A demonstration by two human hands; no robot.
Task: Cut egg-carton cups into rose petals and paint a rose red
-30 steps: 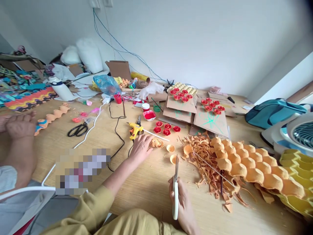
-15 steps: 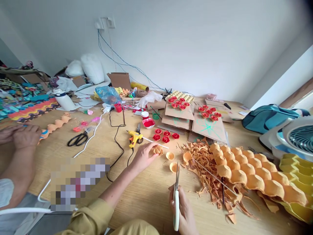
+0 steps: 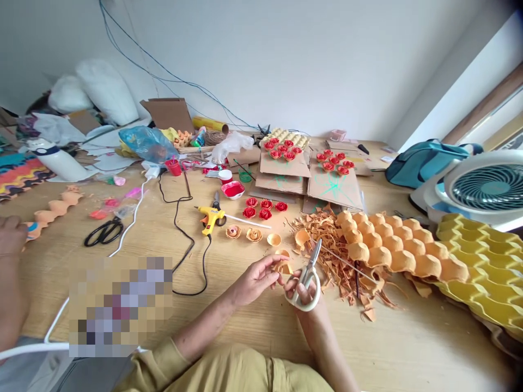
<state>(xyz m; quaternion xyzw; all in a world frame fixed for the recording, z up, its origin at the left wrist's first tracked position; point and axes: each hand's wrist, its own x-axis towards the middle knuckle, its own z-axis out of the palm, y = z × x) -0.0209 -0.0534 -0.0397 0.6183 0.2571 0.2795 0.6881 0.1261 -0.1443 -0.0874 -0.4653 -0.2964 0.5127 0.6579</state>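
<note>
Orange and curved, a small carton piece [image 3: 285,268] sits pinched between the thumb and fingers of my left grip [image 3: 255,280], above the tabletop [image 3: 388,348]. My right grip [image 3: 309,311] is closed around the pale-handled scissors [image 3: 309,270], blades together or nearly so, pointing up and away from me; whether those fingers also touch the piece, I cannot tell. Beyond my hands lie an orange cup [image 3: 274,239], two curled orange rosettes [image 3: 254,234] and five red roses [image 3: 265,214]. Orange scraps [image 3: 337,275] heap against the orange egg tray [image 3: 400,258] to my right.
</note>
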